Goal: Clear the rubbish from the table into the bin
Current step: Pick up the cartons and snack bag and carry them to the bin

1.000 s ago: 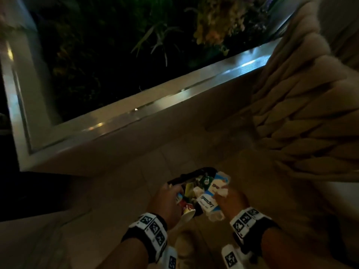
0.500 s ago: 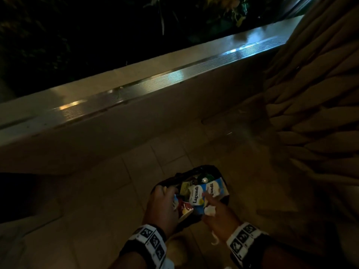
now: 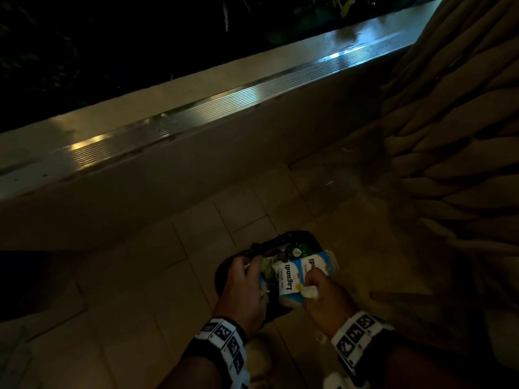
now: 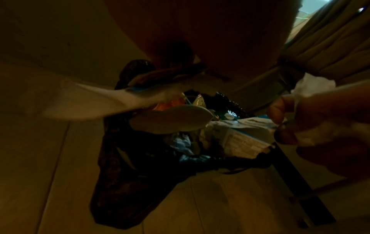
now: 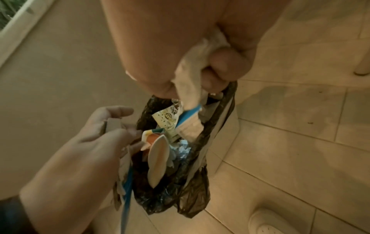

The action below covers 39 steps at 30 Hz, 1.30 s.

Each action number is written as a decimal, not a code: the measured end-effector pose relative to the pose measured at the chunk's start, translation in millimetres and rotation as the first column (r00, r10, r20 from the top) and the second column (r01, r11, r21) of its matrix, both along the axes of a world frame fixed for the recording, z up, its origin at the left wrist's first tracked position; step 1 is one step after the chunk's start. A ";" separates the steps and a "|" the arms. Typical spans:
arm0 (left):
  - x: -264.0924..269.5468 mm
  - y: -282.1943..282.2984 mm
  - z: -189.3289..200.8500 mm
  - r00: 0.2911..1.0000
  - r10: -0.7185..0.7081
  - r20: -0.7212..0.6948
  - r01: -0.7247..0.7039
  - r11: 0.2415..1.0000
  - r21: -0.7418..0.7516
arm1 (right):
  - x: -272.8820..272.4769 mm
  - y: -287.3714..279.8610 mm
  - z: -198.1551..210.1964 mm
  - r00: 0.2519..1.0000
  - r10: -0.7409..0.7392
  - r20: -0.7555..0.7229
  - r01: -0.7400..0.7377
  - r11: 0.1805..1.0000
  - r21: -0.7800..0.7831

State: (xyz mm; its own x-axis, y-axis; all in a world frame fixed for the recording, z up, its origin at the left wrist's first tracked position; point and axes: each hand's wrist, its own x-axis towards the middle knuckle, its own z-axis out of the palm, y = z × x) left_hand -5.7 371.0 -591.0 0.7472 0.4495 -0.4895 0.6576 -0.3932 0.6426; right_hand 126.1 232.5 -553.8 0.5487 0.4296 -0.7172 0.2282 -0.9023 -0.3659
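Note:
A black plastic bag hangs above the tiled floor, stuffed with wrappers and a flattened paper cup. A blue and white "Lagundi" carton lies across its mouth. My left hand grips the bag's left rim together with one end of the carton. My right hand holds a crumpled white tissue in its curled fingers and pinches the carton's other edge. The bag sags below both hands. The bag's lower contents are hidden.
A pale window ledge with a ribbed metal track runs across behind the bag. A thick woven beige seat fills the right side. A white furniture leg and a pale rounded object stand on the tiled floor.
The view has tilted down toward the floor. The carton has turned and settled lower across the bag's mouth. My right hand has closed over its near edge with the tissue.

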 end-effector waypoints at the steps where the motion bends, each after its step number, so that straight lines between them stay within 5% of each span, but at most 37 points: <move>1: -0.7 -0.5 1.2 0.998 -0.050 -0.037 0.053 0.994 0.093 | -0.9 -0.2 1.0 1.000 -0.025 -0.012 0.025 1.000 -0.003; 4: 1.4 0.8 7.9 0.978 -0.169 -0.126 0.198 0.939 0.282 | -3.1 0.9 5.9 0.994 -0.104 -0.040 0.107 0.992 0.064; 12: 18.5 1.1 9.7 0.939 -0.228 -0.258 0.240 0.971 0.014 | 1.9 12.6 20.8 0.990 -0.140 0.030 0.128 0.957 0.260; 16: 21.5 0.3 23.7 0.938 -0.310 -0.156 0.328 0.939 0.104 | 0.9 7.1 9.6 0.981 -0.183 0.064 0.166 0.964 0.209; 22: 25.6 -0.3 32.2 0.931 -0.314 0.188 0.262 0.930 0.258 | 6.0 3.2 0.9 0.948 -0.234 0.216 0.191 0.961 0.201; 25: 22.7 1.5 32.5 0.926 -0.327 0.190 0.263 0.917 0.298 | 12.2 -0.6 -3.5 0.960 -0.096 0.263 0.066 0.990 0.123; 30: 11.5 -3.5 18.2 0.909 -0.413 -0.052 0.415 0.890 0.188 | 19.3 -2.5 -14.2 0.955 0.210 0.208 -0.223 0.974 0.039; 34: 6.1 -4.3 2.0 0.909 -0.406 -0.096 0.417 0.896 0.152 | 11.1 2.5 -29.9 0.875 0.484 0.021 -0.483 0.874 -0.053; 39: 4.4 -12.2 -23.7 0.914 -0.382 -0.135 0.387 0.922 0.012 | -11.3 -4.0 -46.8 0.740 0.671 -0.046 -0.666 0.722 -0.188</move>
State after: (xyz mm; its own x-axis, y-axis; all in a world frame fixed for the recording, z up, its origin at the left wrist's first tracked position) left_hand -1.3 358.8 -614.7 0.7986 0.1594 -0.5803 0.5257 -0.6543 0.5437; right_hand 114.8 228.5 -600.6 0.1864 0.5564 -0.8097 0.8039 -0.5602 -0.1999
